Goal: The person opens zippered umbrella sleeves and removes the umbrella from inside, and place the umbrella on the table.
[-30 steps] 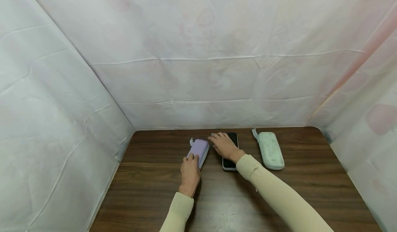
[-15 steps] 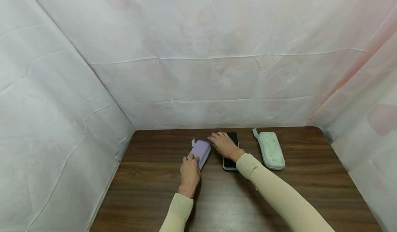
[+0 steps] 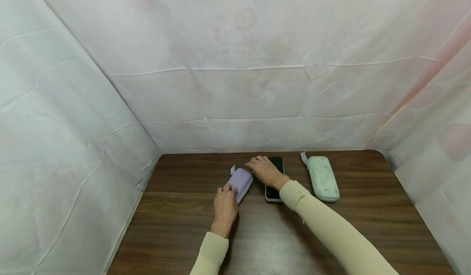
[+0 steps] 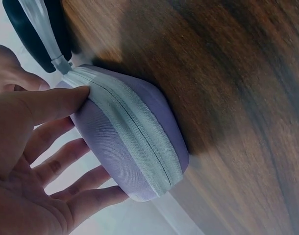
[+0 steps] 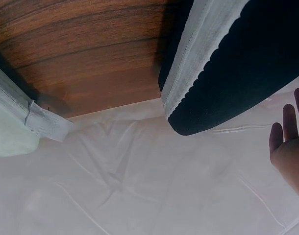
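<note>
2 hands of mine are on the work; since the picture from 1 second back the lilac case (image 3: 241,182) has slid a little to my right along the table (image 3: 176,209), its far end now closer to the phone (image 3: 275,176), and my right hand has barely shifted; my left hand (image 3: 225,206) holds the near end of the case, thumb laid along the zip and the other fingers (image 4: 66,161) spread under its side, as the left wrist view shows; my right hand (image 3: 265,171) lies over the far end of the case and the left edge of the phone, fingers fairly straight, and I cannot tell whether they press the case or only rest by it.

Lilac fabric covers the case, which is oblong with rounded corners; a pale grey-white zip runs round its edge and a pale ribbon pull (image 4: 41,29) stands off its far end; it lies on the dark wood table near the back, tilted with its far end toward the right.

Just right of it lies the black phone, screen dark, partly under my right hand; further right, apart from the phone, lies a pale green case (image 3: 323,177) with its own strap; white creased sheeting (image 3: 235,83) walls the table on 3 sides.
</note>
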Demonstrator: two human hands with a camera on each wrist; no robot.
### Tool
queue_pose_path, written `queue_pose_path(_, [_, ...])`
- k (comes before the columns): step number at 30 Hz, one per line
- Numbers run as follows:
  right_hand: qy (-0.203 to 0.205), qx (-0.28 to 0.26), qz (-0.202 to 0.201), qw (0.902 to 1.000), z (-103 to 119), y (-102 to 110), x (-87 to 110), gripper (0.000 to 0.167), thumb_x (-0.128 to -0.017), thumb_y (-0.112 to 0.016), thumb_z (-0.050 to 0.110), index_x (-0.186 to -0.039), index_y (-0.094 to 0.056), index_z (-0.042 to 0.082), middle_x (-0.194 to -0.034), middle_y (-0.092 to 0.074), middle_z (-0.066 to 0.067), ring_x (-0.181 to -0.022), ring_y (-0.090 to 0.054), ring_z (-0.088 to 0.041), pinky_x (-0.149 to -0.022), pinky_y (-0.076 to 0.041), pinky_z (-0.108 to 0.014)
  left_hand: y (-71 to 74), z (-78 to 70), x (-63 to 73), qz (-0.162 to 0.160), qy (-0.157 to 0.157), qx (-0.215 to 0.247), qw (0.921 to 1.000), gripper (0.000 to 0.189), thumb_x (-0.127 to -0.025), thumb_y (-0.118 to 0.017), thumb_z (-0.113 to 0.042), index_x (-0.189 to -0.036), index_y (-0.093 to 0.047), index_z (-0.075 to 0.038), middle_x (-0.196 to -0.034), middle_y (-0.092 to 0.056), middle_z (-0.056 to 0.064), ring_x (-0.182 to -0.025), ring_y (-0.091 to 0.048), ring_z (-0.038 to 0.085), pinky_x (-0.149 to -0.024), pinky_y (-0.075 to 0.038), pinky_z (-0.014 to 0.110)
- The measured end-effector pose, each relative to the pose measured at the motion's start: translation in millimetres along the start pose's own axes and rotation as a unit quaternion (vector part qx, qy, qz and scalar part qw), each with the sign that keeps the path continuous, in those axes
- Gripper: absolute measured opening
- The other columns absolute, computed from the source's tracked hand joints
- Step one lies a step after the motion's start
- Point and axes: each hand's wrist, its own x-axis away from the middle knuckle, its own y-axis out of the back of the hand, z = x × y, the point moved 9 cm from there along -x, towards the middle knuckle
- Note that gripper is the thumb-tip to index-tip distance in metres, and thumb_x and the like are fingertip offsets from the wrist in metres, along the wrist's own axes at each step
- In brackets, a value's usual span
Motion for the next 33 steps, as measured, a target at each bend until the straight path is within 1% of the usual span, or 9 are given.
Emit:
queue_pose_path(3, [0.007, 0.002, -0.003, 1.0000, 0.5, -0.6, -0.6, 0.039, -0.101, -0.070, 0.006, -0.140, -0.066, 0.008, -0.135, -0.068, -0.010, -0.132, -0.057, -0.034, -0.114, -0.044, -0.052, -0.3, 0.4, 0.5, 0.007, 0.001, 0.005, 1.0000, 0.034, -0.073, -0.091, 0.001, -0.104, -0.084, -0.011, -0.107, -0.069, 0.010, -0.089, -0.065, 0.035, -0.068, -0.059, 0.048])
queue_pose_path(9, [0.017, 0.000, -0.008, 0.9998, 0.8, -3.3, -2.3, 0.036, -0.100, -0.070, 0.004, -0.136, -0.069, 0.009, -0.133, -0.070, -0.009, -0.131, -0.058, -0.035, -0.112, -0.045, -0.053, -0.5, 0.5, 2.2, 0.026, 0.004, 0.014, 0.9995, 0.035, -0.079, -0.087, 0.002, -0.112, -0.084, -0.009, -0.114, -0.071, 0.012, -0.097, -0.067, 0.036, -0.075, -0.060, 0.051])
queue_pose_path(14, [0.020, -0.011, 0.006, 0.9997, 1.8, -5.4, -3.8, 0.033, -0.102, -0.068, 0.005, -0.135, -0.070, 0.009, -0.132, -0.070, -0.008, -0.131, -0.059, -0.034, -0.112, -0.045, -0.053, -0.9, 1.3, 4.5, 0.036, -0.002, 0.016, 0.9992, 0.038, -0.078, -0.087, 0.002, -0.114, -0.084, -0.010, -0.116, -0.072, 0.011, -0.100, -0.067, 0.035, -0.077, -0.060, 0.050])
queue_pose_path(23, [0.036, -0.027, -0.002, 0.9990, 5.6, -6.6, -4.7, 0.026, -0.103, -0.066, 0.005, -0.127, -0.075, 0.010, -0.124, -0.074, -0.007, -0.125, -0.062, -0.033, -0.109, -0.047, -0.054, 0.3, 1.9, 7.6, 0.046, -0.010, 0.031, 0.9984, 0.039, -0.078, -0.088, 0.002, -0.115, -0.083, -0.009, -0.118, -0.072, 0.009, -0.103, -0.067, 0.034, -0.084, -0.059, 0.049])
queue_pose_path(28, [0.045, -0.032, 0.001, 0.9985, 7.2, -9.0, -5.6, 0.025, -0.104, -0.064, 0.006, -0.126, -0.076, 0.011, -0.123, -0.075, -0.007, -0.123, -0.062, -0.032, -0.108, -0.047, -0.054, 1.2, 2.3, 8.2, 0.050, -0.014, 0.037, 0.9980, 0.041, -0.077, -0.088, 0.004, -0.115, -0.083, -0.010, -0.117, -0.072, 0.008, -0.102, -0.066, 0.033, -0.083, -0.059, 0.049])
queue_pose_path(33, [0.050, -0.034, 0.014, 0.9981, 7.4, -13.0, -6.7, 0.025, -0.106, -0.062, 0.007, -0.127, -0.075, 0.011, -0.125, -0.074, -0.008, -0.129, -0.059, -0.036, -0.114, -0.044, -0.056, 2.1, 1.9, 8.9, 0.056, -0.025, 0.028, 0.9978, 0.042, -0.075, -0.091, 0.003, -0.114, -0.084, -0.011, -0.119, -0.072, 0.008, -0.102, -0.066, 0.032, -0.083, -0.059, 0.048])
